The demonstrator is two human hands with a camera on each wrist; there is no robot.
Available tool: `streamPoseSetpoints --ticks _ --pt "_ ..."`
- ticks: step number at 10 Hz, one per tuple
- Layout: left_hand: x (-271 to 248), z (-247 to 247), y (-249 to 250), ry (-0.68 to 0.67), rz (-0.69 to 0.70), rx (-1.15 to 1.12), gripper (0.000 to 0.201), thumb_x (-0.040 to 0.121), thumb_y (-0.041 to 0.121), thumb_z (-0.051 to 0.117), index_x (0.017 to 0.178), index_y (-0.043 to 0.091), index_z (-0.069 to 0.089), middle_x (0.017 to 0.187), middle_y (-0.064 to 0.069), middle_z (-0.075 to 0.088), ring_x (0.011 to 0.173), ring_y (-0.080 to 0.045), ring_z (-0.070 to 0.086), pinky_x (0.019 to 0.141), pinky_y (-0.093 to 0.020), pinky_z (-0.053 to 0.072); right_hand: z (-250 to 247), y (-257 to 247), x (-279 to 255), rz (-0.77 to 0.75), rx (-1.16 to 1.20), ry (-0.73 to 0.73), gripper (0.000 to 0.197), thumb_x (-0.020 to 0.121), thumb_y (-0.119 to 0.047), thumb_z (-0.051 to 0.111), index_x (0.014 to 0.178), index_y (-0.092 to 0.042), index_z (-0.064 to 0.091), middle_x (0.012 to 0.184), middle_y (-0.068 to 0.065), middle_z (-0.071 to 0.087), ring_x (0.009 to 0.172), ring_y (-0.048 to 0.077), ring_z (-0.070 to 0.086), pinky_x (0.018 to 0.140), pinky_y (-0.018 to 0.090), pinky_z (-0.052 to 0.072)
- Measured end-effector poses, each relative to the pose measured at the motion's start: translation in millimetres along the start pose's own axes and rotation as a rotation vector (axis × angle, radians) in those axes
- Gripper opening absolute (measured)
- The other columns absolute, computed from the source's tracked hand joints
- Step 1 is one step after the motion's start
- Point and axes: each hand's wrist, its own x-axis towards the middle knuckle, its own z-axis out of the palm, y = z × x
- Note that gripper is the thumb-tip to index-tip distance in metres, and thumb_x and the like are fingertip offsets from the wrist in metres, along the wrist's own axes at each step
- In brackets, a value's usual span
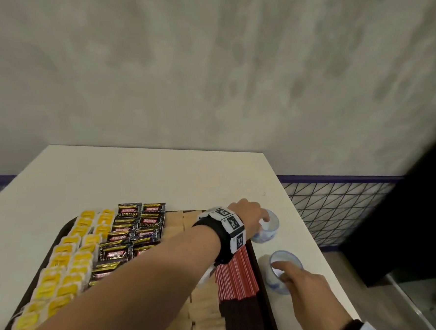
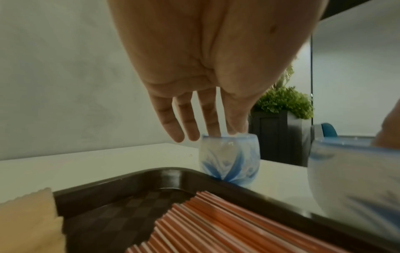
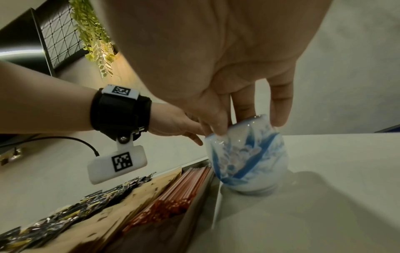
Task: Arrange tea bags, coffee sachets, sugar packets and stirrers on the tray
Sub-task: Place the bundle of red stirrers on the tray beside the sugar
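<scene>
Down at the near edge, the right hand (image 1: 311,290) had hold of the nearer blue-and-white cup (image 1: 282,270), thumb hooked over the rim and fingers (image 3: 279,106) curled down the far side, pinching the wall; the cup stood upright on the white table (image 1: 136,175), just beside the right rim of the dark brown tray (image 1: 268,312). On the tray, rows ran front to back: yellow tea bags (image 1: 62,266) along the left, black Kopiko coffee sachets (image 1: 129,236) next, tan sugar packets (image 1: 203,316) after them, and red stirrers (image 1: 235,276) bundled against the right rim, with darker stirrers nearer the person. The left arm crossed over the whole spread, a black wrist strap (image 1: 223,230) with coded white tags on it, and the left hand (image 1: 250,214) reached past the tray's far right corner to the farther cup (image 1: 265,229). There, two fingers (image 2: 213,119) dipped inside the rim while the other two hung straight outside it; whether the thumb closed on the cup could not be told. That cup sat upright on the table, touching or just beside the tray corner. Beyond the table stood a black wire grid panel (image 1: 334,208) with a purple top rail, and behind that a mottled grey wall (image 1: 205,63).
</scene>
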Motion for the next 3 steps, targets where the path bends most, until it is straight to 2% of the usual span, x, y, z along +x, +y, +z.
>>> streamPoseSetpoints --ticks 1,2,3 --pt "-19.5 -7.7 -7.2 0.088 0.013 -0.085 0.04 0.095 0.021 0.051 0.136 0.023 0.047 0.138 -0.006 0.047 0.127 -0.028 0.04 0.106 -0.042 0.034 8.2 3.8 2.2 0.004 0.023 0.023 0.056 0.087 -0.006 0.044 0.134 -0.035 0.042 0.122 -0.006 0.065 0.114 0.02 0.06 0.096 0.025 0.04" --pt "-54.5 -16.3 -18.8 0.258 0.031 -0.217 0.033 0.096 0.023 0.05 0.129 0.023 0.054 0.129 -0.001 0.056 0.121 -0.021 0.049 0.105 -0.038 0.037 15.6 6.8 3.3 -0.039 0.053 0.074 0.056 0.086 -0.005 0.044 0.132 -0.037 0.046 0.12 -0.006 0.064 0.113 0.021 0.06 0.095 0.025 0.04" --pt "-119.0 -23.3 -44.9 0.455 -0.043 -0.406 0.016 0.094 0.019 0.056 0.103 0.025 0.068 0.1 0.008 0.07 0.095 -0.006 0.062 0.089 -0.025 0.047 14.0 14.6 -2.3 -0.155 0.158 0.361 0.047 0.077 -0.017 0.052 0.117 -0.043 0.052 0.103 -0.013 0.068 0.097 0.011 0.063 0.088 0.01 0.037"
